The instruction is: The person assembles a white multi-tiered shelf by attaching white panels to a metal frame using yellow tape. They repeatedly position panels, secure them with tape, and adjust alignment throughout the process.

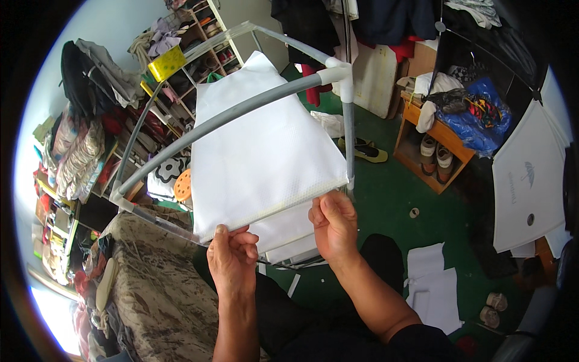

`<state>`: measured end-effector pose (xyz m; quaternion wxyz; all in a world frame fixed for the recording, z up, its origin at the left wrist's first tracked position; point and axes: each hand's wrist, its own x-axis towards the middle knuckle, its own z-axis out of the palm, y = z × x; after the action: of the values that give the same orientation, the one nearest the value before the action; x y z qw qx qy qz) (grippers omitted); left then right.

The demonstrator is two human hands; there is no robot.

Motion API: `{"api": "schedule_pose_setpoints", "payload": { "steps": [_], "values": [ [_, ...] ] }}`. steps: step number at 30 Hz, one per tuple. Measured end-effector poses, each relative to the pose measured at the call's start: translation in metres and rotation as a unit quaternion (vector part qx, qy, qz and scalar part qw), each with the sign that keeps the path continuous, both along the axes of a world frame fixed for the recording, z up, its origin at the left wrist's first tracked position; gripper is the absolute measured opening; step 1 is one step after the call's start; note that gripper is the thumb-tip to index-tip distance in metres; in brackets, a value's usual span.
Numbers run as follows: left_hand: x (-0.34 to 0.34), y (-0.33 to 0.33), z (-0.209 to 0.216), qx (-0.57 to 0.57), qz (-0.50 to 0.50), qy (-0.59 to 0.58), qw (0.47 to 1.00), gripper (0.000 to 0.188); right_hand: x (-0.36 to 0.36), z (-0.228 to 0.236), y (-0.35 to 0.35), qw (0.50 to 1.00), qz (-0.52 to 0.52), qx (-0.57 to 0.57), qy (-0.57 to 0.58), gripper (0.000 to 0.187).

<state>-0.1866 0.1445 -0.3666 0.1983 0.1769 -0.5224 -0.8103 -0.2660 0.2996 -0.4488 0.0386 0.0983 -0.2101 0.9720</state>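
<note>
Pinching the dimpled near edge of a flat white sheet (265,151), left hand (233,260) and right hand (335,230) both clamped thumb-to-finger, sheet lying partly behind a smooth grey tube (241,107) with chunky pale joint (335,73).

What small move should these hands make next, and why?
Perhaps pull the white sheet gently taut: the left hand and right hand are at its near edge, toward opposite corners, so they could tension it evenly.
</note>
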Motion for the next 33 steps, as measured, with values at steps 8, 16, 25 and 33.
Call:
{"api": "schedule_pose_setpoints", "payload": {
  "steps": [8, 16, 25, 33],
  "values": [
    [-0.002, -0.002, 0.003, -0.013, -0.008, -0.006, 1.0, 0.044, 0.013, 0.008, 0.006, 0.996, 0.05, -0.054, 0.048, 0.003],
    [0.001, -0.002, 0.001, -0.027, -0.012, 0.004, 1.0, 0.045, 0.019, 0.021, 0.014, 0.998, -0.019, 0.016, 0.062, 0.008],
    [0.001, -0.001, 0.0, -0.02, -0.011, 0.006, 1.0, 0.045, 0.018, 0.015, 0.018, 0.998, -0.026, 0.028, 0.058, 0.008],
    [0.001, -0.001, 0.001, -0.023, 0.001, 0.0, 1.0, 0.044, 0.02, 0.016, 0.019, 0.99, -0.039, 0.118, -0.062, 0.019]
  ]
}}
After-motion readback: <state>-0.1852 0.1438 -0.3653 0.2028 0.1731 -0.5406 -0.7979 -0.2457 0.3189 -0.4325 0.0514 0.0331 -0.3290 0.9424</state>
